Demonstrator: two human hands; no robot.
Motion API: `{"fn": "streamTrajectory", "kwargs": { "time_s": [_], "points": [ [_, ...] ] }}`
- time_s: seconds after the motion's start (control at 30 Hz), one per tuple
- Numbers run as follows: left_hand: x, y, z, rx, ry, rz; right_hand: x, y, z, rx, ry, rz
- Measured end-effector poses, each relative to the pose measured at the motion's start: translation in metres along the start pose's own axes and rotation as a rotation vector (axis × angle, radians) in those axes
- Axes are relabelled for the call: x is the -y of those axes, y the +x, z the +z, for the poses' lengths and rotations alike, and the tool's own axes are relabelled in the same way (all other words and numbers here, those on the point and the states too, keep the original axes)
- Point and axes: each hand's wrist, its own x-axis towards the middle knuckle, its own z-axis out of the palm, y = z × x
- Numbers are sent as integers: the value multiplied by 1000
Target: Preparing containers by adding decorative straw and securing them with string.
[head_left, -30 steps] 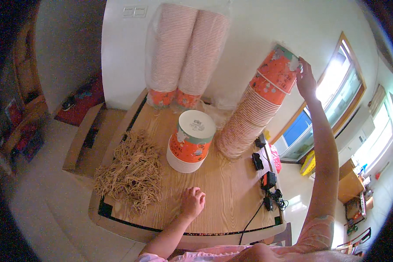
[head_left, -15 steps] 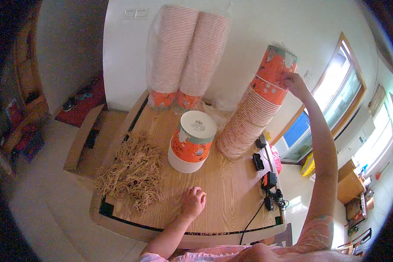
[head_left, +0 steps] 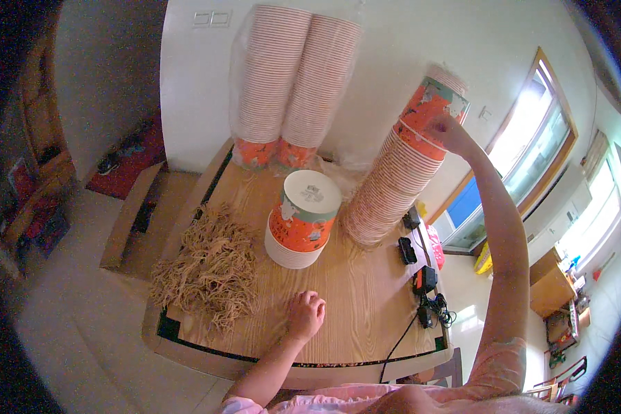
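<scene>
At the right, a tall leaning stack of orange paper cups [head_left: 393, 179] with pale rims stands upside down on the table. My right hand [head_left: 450, 135] is closed at the side of its top cup [head_left: 421, 107], gripping near the rim; the fingertips are partly hidden. A shorter inverted stack of the same cups [head_left: 302, 224] stands in the middle, its white base facing up. In front of that stack my left hand [head_left: 306, 315] rests on the tabletop, fingers curled in and nothing visible in them. Beside it lies a heap of tan crinkled paper strands [head_left: 210, 272].
Two tall plastic-wrapped cup stacks [head_left: 274, 76] stand at the back against the wall. Black adapters and cables [head_left: 426, 293] lie along the table's right edge. An open cardboard box [head_left: 141, 221] is at the left. Clear plastic wrapping is bunched behind the middle stack.
My right hand has shifted slightly left, further across the side of the top cup. The left hand stays where it was on the table.
</scene>
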Motion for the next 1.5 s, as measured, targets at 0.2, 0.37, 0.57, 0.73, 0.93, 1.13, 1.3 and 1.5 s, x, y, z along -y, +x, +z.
{"fn": "streamTrajectory", "kwargs": {
  "time_s": [0.2,0.37,0.57,0.73,0.93,1.13,1.3,1.5],
  "points": [
    [-1,-1,0,-18,17,4,22,2,9,50,-55,-29],
    [0,-1,3,-8,18,-14,23,3,17,77,-178,11],
    [2,0,3,-12,29,5,23,-1,12,74,399,83],
    [1,0,6,-11,12,7,-10,10,10,-64,469,146],
    [0,0,3,-30,-2,12,-17,13,19,-296,130,129],
    [4,-1,4,-34,-13,-14,18,12,19,-440,-290,230],
    [2,-2,5,-19,37,25,-10,12,-17,-618,-317,251],
    [5,-2,11,-33,0,16,-31,20,-30,-321,-143,-27]
  ]
}}
